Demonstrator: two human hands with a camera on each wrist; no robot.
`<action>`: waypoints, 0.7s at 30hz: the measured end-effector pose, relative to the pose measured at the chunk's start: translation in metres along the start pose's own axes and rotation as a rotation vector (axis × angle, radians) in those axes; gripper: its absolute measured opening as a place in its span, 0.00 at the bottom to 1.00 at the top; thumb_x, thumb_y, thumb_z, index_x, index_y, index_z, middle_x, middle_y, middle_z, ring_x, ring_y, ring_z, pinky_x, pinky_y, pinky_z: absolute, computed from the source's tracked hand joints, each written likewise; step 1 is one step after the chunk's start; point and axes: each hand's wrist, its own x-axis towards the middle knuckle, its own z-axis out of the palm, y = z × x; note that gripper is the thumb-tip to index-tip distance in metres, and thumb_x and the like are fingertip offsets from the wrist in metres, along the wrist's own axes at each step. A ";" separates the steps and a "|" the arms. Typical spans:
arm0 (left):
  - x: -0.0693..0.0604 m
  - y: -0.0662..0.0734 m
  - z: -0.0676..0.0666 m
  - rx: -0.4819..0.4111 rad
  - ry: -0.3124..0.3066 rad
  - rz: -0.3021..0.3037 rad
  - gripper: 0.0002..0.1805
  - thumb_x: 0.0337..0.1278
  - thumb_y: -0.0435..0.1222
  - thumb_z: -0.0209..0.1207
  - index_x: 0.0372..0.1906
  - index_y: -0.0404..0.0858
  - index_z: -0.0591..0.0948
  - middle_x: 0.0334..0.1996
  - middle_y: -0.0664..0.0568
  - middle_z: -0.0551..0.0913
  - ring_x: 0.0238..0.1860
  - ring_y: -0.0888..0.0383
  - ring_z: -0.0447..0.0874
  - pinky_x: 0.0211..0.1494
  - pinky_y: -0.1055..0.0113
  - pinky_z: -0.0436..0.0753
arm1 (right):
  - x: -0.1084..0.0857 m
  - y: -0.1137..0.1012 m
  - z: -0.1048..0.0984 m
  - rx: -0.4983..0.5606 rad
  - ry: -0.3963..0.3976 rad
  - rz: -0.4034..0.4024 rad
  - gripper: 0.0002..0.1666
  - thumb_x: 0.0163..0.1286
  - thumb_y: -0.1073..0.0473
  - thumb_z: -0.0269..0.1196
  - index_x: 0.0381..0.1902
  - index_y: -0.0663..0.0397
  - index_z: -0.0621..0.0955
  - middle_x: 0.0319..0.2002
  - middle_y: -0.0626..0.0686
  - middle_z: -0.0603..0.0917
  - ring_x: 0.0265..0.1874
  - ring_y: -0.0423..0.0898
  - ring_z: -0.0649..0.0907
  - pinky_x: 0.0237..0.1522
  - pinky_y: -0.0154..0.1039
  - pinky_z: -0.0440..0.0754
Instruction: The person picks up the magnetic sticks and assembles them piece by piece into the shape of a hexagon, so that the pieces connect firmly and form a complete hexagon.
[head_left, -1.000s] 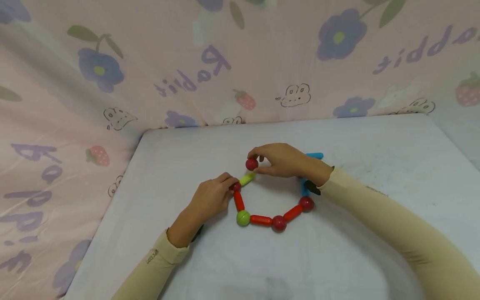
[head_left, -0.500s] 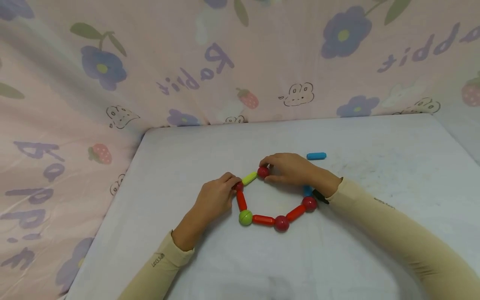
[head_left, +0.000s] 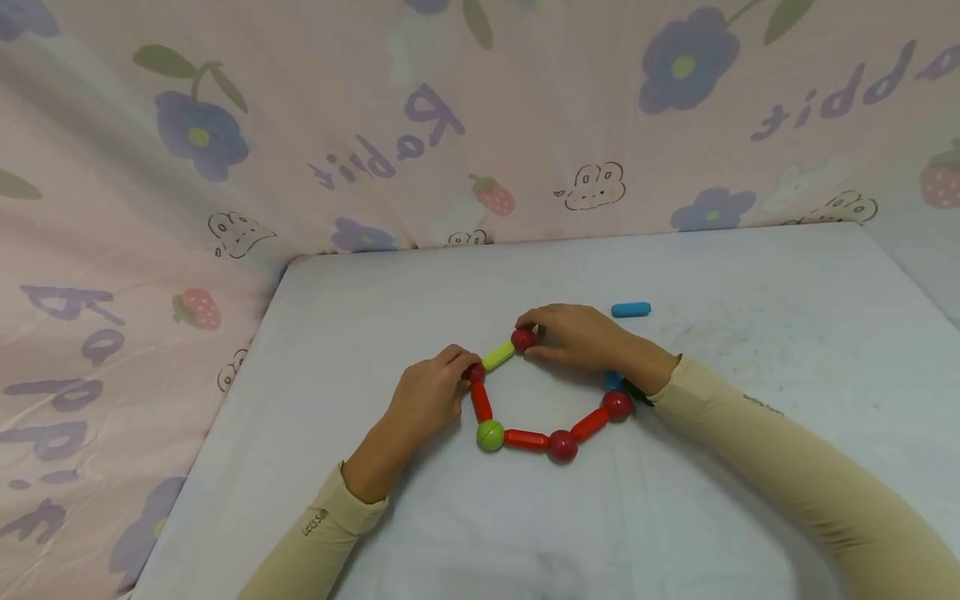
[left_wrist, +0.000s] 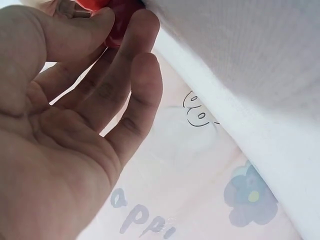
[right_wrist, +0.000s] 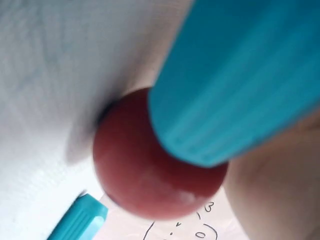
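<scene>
On the white table lies a chain of toy balls and rods in an unclosed ring. My left hand (head_left: 429, 392) pinches a red ball (head_left: 476, 373) at its left side; the left wrist view shows thumb and fingers on that ball (left_wrist: 120, 22). A yellow-green rod (head_left: 498, 356) runs from it to another red ball (head_left: 522, 339), which my right hand (head_left: 573, 337) holds between thumb and fingers. Red rods (head_left: 527, 440) link a green ball (head_left: 491, 435) and more red balls (head_left: 562, 446). Under my right wrist, a blue rod (right_wrist: 235, 85) meets a red ball (right_wrist: 155, 160).
A loose blue rod (head_left: 631, 309) lies beyond my right forearm. Behind and left of the table (head_left: 750, 308) hangs a pink printed cloth (head_left: 525, 125). My right wrist hangs over the ring's right side and hides part of it.
My right hand has brought its red ball down and rightward onto the free end of the yellow-green rod. The loose blue rod has come fully into sight. My left hand keeps its hold.
</scene>
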 end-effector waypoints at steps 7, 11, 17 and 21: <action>0.000 -0.001 0.000 -0.006 0.004 0.000 0.18 0.54 0.27 0.68 0.51 0.39 0.83 0.46 0.52 0.85 0.33 0.57 0.86 0.36 0.66 0.86 | 0.001 -0.002 0.000 0.010 -0.004 0.017 0.28 0.65 0.47 0.69 0.61 0.48 0.78 0.51 0.49 0.85 0.48 0.45 0.83 0.54 0.46 0.83; 0.000 -0.001 -0.001 -0.012 0.009 0.005 0.18 0.54 0.27 0.68 0.51 0.39 0.83 0.46 0.51 0.85 0.33 0.57 0.86 0.36 0.66 0.86 | 0.001 -0.002 0.000 0.012 -0.004 0.019 0.29 0.66 0.47 0.69 0.62 0.48 0.78 0.51 0.50 0.85 0.49 0.45 0.83 0.55 0.47 0.83; -0.001 -0.001 0.000 -0.018 0.016 0.004 0.18 0.53 0.27 0.68 0.50 0.39 0.84 0.45 0.52 0.85 0.33 0.58 0.86 0.36 0.66 0.86 | 0.001 -0.003 0.001 0.015 -0.001 0.035 0.28 0.65 0.47 0.69 0.60 0.48 0.79 0.49 0.50 0.86 0.48 0.45 0.83 0.54 0.47 0.84; 0.000 0.000 0.000 -0.022 0.012 0.009 0.18 0.53 0.27 0.68 0.50 0.39 0.84 0.45 0.52 0.85 0.33 0.58 0.86 0.36 0.66 0.86 | -0.002 -0.001 -0.003 0.008 -0.022 0.044 0.30 0.66 0.45 0.68 0.63 0.48 0.77 0.53 0.50 0.85 0.50 0.46 0.84 0.55 0.48 0.83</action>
